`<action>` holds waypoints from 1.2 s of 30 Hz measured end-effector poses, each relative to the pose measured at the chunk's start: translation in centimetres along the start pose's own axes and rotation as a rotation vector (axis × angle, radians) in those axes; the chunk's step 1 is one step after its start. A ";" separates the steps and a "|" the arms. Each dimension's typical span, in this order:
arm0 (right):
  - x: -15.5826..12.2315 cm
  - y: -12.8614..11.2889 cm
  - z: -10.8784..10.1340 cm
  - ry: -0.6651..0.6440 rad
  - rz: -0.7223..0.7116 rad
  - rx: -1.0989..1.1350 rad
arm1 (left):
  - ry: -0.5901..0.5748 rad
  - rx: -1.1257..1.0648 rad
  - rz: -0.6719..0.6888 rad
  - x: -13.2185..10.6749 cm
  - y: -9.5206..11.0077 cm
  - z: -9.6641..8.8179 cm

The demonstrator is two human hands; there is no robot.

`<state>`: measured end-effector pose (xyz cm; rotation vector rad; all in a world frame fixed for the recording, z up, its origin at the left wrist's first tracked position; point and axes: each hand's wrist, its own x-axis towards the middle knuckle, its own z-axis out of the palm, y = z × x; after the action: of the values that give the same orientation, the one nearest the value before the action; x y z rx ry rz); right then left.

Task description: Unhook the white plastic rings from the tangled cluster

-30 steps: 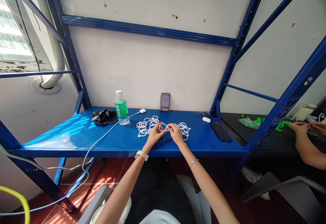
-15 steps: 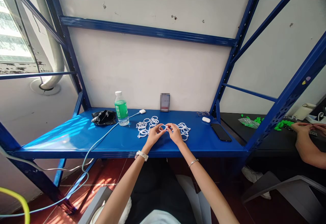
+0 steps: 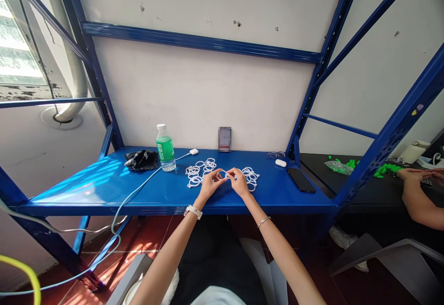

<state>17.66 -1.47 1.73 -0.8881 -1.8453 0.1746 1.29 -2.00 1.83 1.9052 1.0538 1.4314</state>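
Observation:
Over the middle of the blue table, my left hand (image 3: 211,183) and my right hand (image 3: 238,181) meet at the fingertips around a small white ring (image 3: 221,174). Both are closed, with thumb and fingers pinching the ring from its two sides. Just left of my left hand lies a loose group of white rings (image 3: 194,181) with small knobs on them. Another group of white rings (image 3: 251,177) lies beside my right hand, partly hidden by it. Fine details of the held ring are too small to make out.
On the blue table (image 3: 104,189) stand a bottle (image 3: 165,150) and a phone-like screen (image 3: 225,139). A black plastic bag (image 3: 141,160), white cable, earbud case (image 3: 280,162), glasses and black phone (image 3: 300,180) lie about. At right, a co-worker's hands (image 3: 414,174) handle green pieces.
My hands stay in almost the same place, still pinching the white ring. The ring shows slightly differently between my fingertips. The things on the table have not moved.

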 end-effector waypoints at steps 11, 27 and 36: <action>0.0 0.1 0.0 0.010 -0.015 -0.019 | 0.013 0.053 0.025 0.0 -0.2 0.1; 0.0 0.4 0.0 0.020 0.021 -0.140 | 0.043 0.214 0.076 0.2 -1.5 0.6; -0.5 2.2 0.3 0.172 0.177 -0.388 | 0.209 0.767 0.026 -0.2 -2.8 1.3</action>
<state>18.57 -0.12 0.14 -1.2946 -1.6649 -0.1526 1.76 -0.61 -0.85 2.2963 1.8872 1.3701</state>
